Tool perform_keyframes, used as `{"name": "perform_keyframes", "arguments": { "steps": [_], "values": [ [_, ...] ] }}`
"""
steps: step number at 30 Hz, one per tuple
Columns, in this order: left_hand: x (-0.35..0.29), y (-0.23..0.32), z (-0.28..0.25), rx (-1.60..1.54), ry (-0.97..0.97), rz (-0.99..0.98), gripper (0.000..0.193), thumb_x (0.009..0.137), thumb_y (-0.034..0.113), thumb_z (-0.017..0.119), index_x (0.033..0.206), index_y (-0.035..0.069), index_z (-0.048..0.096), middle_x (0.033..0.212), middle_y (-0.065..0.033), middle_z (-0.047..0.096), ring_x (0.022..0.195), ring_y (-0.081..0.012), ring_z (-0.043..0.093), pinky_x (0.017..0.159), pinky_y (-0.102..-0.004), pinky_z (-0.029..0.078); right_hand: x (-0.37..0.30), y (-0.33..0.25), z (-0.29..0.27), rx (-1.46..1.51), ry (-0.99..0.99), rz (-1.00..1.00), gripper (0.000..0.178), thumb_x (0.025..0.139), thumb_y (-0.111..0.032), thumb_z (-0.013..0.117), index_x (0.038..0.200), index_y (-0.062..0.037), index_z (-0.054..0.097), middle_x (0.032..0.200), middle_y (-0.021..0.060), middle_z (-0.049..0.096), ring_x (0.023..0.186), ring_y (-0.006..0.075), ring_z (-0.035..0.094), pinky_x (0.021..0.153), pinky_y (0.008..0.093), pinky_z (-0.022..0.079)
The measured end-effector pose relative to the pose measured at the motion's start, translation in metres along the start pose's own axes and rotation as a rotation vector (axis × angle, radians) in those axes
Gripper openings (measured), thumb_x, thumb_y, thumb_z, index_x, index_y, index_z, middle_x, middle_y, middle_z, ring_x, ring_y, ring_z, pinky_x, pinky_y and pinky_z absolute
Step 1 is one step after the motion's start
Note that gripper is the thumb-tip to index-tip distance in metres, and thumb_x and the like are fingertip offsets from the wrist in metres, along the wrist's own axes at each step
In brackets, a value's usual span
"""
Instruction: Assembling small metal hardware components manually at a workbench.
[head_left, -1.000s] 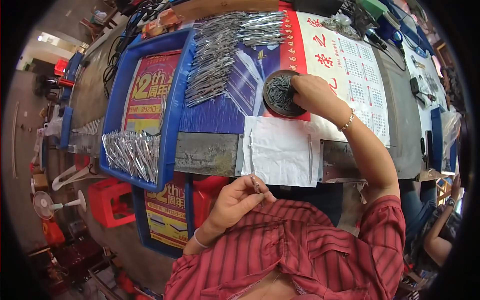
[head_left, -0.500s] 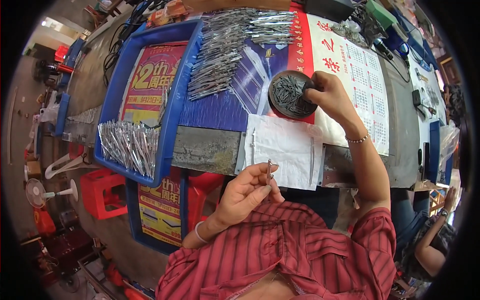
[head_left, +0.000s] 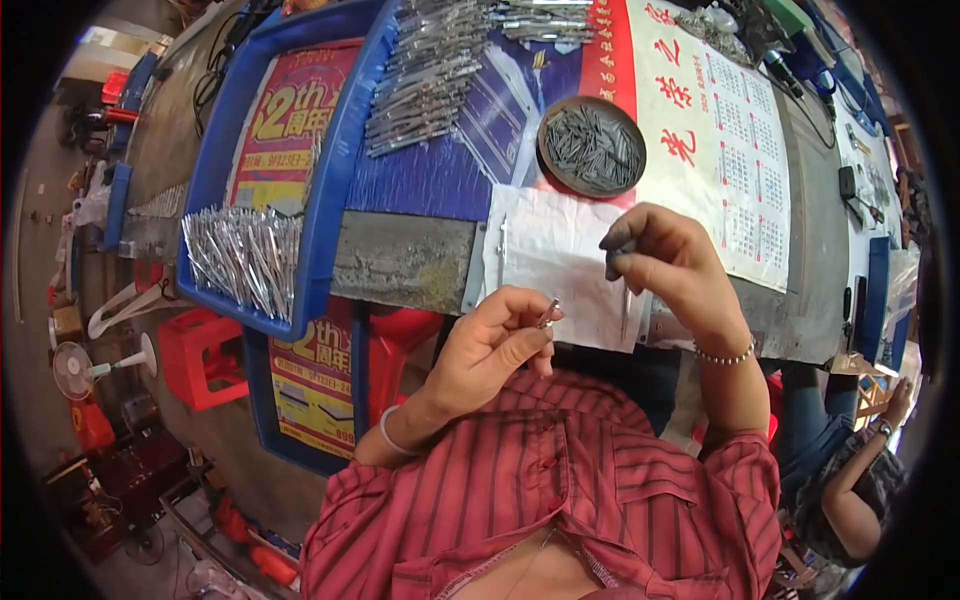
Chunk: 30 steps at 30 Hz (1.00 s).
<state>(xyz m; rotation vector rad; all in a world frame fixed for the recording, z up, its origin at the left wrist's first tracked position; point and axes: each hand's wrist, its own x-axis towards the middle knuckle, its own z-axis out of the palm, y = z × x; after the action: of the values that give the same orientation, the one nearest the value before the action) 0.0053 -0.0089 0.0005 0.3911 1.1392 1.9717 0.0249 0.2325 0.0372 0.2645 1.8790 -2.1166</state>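
Observation:
My left hand [head_left: 485,355], near the table's front edge, pinches a small silvery metal piece [head_left: 549,313] between thumb and fingers. To its right, my right hand [head_left: 680,262] hangs over the corner of a white sheet [head_left: 550,245]. Its thumb and forefinger are pressed together and their tips are blackened; anything between them is too small to name. Beyond that hand stands a round brown dish [head_left: 592,191] of thin dark grey pieces [head_left: 595,147]. Slim metal rods lie along both sides of the white sheet.
A blue tray [head_left: 342,175] at the left holds a heap of silvery metal rods [head_left: 242,262]. More rods [head_left: 425,75] lie in rows at the back. A calendar sheet [head_left: 735,170] covers the right. Below are a red stool [head_left: 203,362] and another person's arm [head_left: 855,490].
My right hand has left the dish and come back toward my left hand, fingers still pinched. My left hand keeps the metal piece, now tilted. The view has shifted slightly.

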Motion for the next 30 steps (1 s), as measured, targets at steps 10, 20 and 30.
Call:
{"name": "perform_keyframes", "arguments": {
  "steps": [10, 20, 30],
  "values": [
    [0.006, -0.004, 0.011, 0.603, 0.029, 0.126, 0.016, 0.084, -0.001, 0.059, 0.1, -0.001, 0.058, 0.092, -0.0107, 0.063, 0.08, -0.0192, 0.063, 0.071, -0.0272, 0.049, -0.036, 0.008, 0.02, -0.007, -0.091, -0.151, 0.012, 0.084, -0.004, 0.065, 0.093, 0.0017, 0.061, 0.085, 0.0029, 0.059, 0.076, 0.0075, 0.054, 0.067, 0.0206, 0.043],
    [0.007, -0.004, 0.01, 0.707, 0.012, 0.251, 0.018, 0.081, -0.004, 0.061, 0.098, 0.001, 0.059, 0.086, -0.0105, 0.063, 0.074, -0.0207, 0.062, 0.066, -0.0279, 0.048, -0.042, 0.01, 0.023, 0.082, -0.07, -0.159, 0.014, 0.083, 0.005, 0.056, 0.096, 0.0007, 0.055, 0.088, 0.0025, 0.054, 0.08, 0.0071, 0.052, 0.071, 0.0211, 0.042],
    [0.008, -0.003, 0.009, 0.758, 0.023, 0.314, 0.019, 0.08, -0.004, 0.061, 0.098, 0.002, 0.059, 0.083, -0.0107, 0.061, 0.07, -0.0219, 0.06, 0.062, -0.0284, 0.047, -0.037, 0.011, 0.026, 0.03, -0.057, -0.169, 0.018, 0.081, 0.006, 0.058, 0.096, -0.0011, 0.052, 0.088, 0.0004, 0.05, 0.078, 0.0051, 0.049, 0.068, 0.0201, 0.04]
  ]
}}
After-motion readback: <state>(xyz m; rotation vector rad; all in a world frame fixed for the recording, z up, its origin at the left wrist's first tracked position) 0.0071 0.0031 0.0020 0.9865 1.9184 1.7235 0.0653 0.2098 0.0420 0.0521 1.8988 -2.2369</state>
